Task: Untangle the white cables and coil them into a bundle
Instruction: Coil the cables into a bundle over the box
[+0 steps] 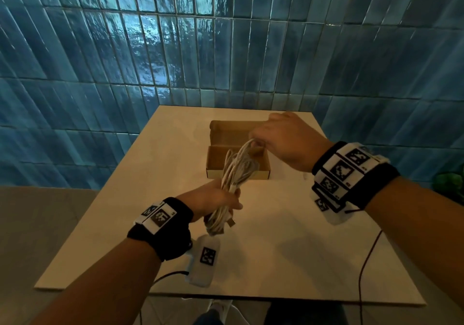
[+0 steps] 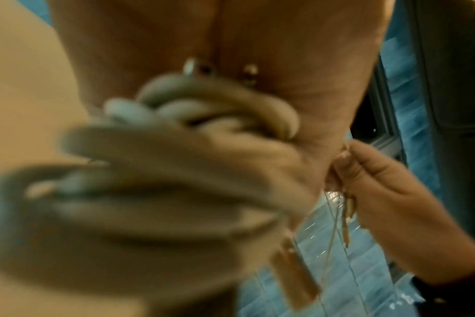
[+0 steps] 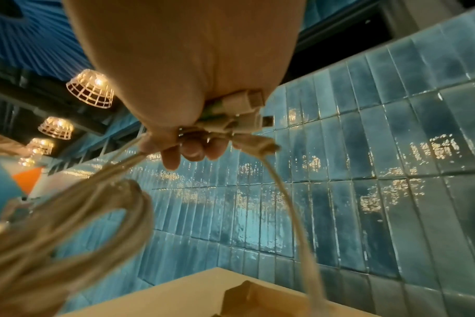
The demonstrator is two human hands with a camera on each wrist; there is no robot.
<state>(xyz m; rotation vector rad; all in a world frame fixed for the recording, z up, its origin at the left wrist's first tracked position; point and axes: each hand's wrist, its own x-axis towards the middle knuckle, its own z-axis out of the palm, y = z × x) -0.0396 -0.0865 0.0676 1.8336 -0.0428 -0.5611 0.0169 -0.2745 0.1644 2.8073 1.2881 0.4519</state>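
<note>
A bunch of looped white cables [image 1: 233,174] hangs in the air above the table, stretched between my two hands. My left hand [image 1: 216,199] grips the lower part of the bunch; a metal USB plug [image 1: 231,222] sticks out below it. My right hand [image 1: 281,141] pinches the upper ends over the box. In the right wrist view its fingers [image 3: 187,150] hold several white plugs [image 3: 247,107], and cable loops [image 3: 82,214] run off to the lower left. The left wrist view is blurred: coiled cables [image 2: 176,128] fill it close up, with my right hand [image 2: 380,193] beyond.
An open cardboard box [image 1: 216,160] sits on the beige table [image 1: 276,236] at the far middle, just under my right hand. Blue tiled wall [image 1: 226,48] stands behind the table. Thin black wires [image 1: 364,262] hang from both wristbands.
</note>
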